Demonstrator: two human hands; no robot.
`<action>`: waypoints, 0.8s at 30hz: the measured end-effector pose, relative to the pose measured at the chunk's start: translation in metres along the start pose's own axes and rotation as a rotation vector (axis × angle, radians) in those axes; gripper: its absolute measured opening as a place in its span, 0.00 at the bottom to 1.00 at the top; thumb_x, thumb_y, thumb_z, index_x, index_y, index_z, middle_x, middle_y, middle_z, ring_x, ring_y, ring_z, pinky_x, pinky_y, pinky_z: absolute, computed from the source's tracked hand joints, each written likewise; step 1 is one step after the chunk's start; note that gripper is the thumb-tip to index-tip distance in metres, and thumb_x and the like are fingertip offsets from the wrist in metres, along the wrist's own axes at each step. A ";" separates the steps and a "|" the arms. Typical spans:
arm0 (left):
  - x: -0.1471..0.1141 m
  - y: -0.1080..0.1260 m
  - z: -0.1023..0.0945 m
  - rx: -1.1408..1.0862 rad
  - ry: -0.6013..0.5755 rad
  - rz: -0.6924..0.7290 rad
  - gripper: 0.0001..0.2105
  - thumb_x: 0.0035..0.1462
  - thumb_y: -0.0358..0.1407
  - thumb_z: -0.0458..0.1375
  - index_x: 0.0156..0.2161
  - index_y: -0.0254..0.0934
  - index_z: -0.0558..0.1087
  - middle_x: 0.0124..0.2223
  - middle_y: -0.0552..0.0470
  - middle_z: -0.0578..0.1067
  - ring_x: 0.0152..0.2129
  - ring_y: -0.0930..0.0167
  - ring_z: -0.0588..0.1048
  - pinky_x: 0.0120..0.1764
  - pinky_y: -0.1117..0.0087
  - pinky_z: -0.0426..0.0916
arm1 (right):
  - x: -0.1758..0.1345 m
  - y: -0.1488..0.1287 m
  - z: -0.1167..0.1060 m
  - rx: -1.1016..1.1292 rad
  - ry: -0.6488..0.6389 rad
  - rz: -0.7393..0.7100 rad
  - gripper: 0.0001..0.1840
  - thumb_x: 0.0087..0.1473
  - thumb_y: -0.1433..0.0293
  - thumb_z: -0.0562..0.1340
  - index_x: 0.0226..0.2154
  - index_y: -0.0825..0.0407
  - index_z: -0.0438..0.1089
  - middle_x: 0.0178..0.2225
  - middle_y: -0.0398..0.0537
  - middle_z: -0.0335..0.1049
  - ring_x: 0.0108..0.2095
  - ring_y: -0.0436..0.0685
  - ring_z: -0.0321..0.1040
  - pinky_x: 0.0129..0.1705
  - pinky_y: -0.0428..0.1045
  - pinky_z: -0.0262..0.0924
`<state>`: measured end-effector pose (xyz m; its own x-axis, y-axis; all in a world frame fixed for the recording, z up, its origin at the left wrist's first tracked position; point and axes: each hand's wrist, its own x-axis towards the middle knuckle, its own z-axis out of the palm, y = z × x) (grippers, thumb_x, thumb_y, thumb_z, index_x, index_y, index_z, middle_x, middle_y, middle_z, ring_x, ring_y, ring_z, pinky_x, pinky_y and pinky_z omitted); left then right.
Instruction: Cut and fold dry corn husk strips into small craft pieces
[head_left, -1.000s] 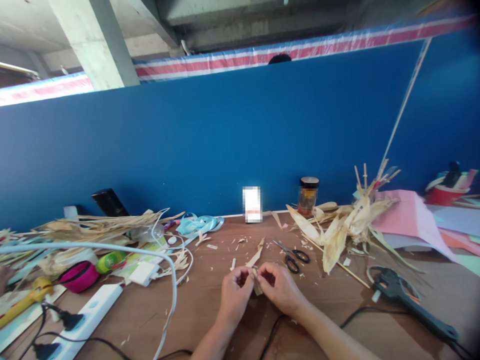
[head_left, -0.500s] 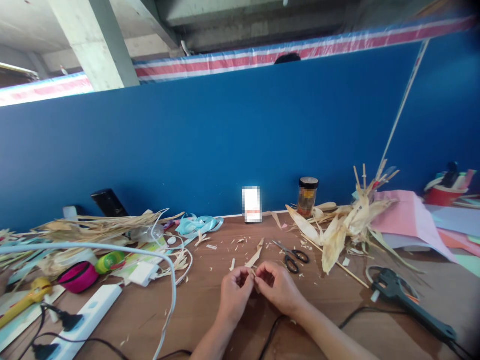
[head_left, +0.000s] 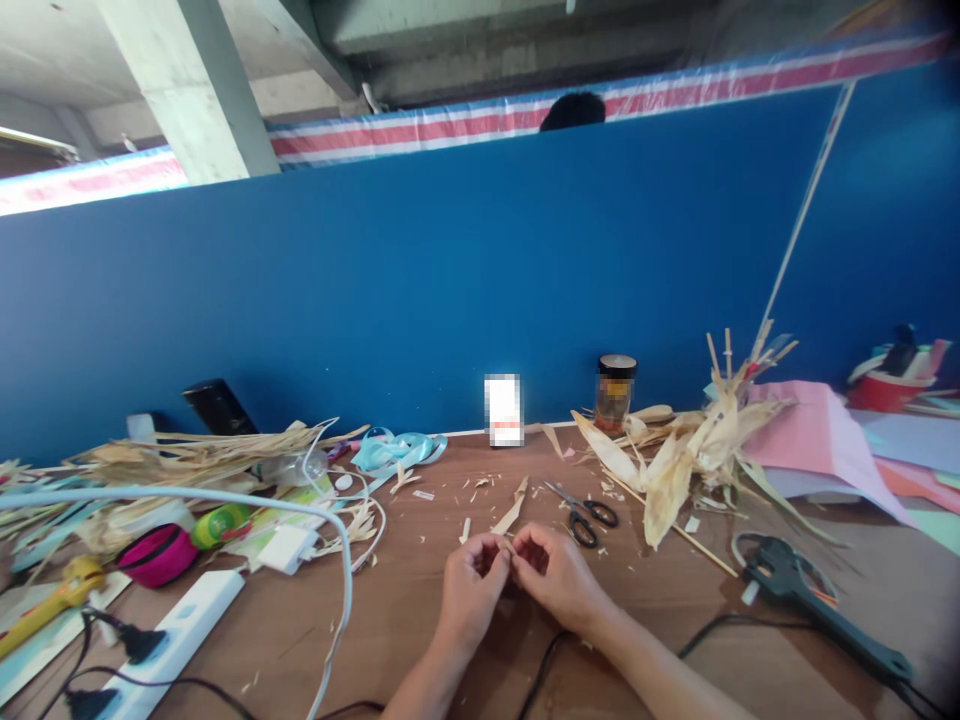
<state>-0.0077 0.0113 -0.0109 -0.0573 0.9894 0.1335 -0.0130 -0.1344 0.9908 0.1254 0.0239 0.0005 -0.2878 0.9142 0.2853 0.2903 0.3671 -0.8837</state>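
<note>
My left hand point(head_left: 474, 580) and my right hand point(head_left: 551, 575) meet fingertip to fingertip low over the table. Both are closed in a pinch on a small tan piece of corn husk point(head_left: 508, 547), mostly hidden by the fingers. Just beyond the fingertips lies a pointed strip of dry husk point(head_left: 511, 508). Black-handled scissors point(head_left: 583, 513) rest beside my right hand, blades pointing away. Pale husk scraps point(head_left: 466, 528) are scattered around both hands on the brown table point(head_left: 405, 610).
To the right are a corn-husk bundle point(head_left: 675, 480), a dark glue gun point(head_left: 825, 605), and a black-lidded jar point(head_left: 615, 395). A white power strip point(head_left: 176, 640), a looping pale cable point(head_left: 346, 570) and blue ribbon point(head_left: 397, 450) occupy the left. A blue partition point(head_left: 450, 260) stands behind.
My hands stay pinched together in almost the same place. Behind the partition, the top of a person's head has risen slightly higher.
</note>
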 end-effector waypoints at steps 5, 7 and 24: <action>0.001 -0.002 0.001 -0.007 0.015 -0.027 0.10 0.45 0.39 0.57 0.29 0.31 0.71 0.22 0.54 0.71 0.19 0.75 0.68 0.25 0.76 0.63 | 0.000 0.000 0.001 0.013 -0.007 0.003 0.08 0.48 0.66 0.55 0.25 0.54 0.63 0.20 0.41 0.64 0.21 0.48 0.59 0.24 0.42 0.54; 0.001 -0.002 0.001 0.003 0.021 -0.026 0.11 0.46 0.39 0.57 0.29 0.31 0.71 0.22 0.53 0.71 0.19 0.75 0.68 0.24 0.77 0.63 | 0.000 0.001 0.001 0.018 -0.011 0.002 0.08 0.48 0.67 0.55 0.25 0.54 0.63 0.20 0.42 0.64 0.21 0.48 0.59 0.23 0.42 0.54; 0.001 0.001 -0.001 0.113 0.016 0.021 0.11 0.46 0.39 0.56 0.28 0.31 0.72 0.22 0.52 0.71 0.18 0.75 0.67 0.23 0.77 0.62 | 0.000 -0.002 -0.001 0.006 -0.007 0.014 0.08 0.48 0.67 0.55 0.24 0.54 0.64 0.20 0.42 0.64 0.21 0.48 0.60 0.24 0.42 0.55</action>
<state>-0.0086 0.0117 -0.0098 -0.0723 0.9853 0.1546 0.1006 -0.1470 0.9840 0.1256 0.0233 0.0028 -0.2901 0.9180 0.2703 0.2890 0.3533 -0.8897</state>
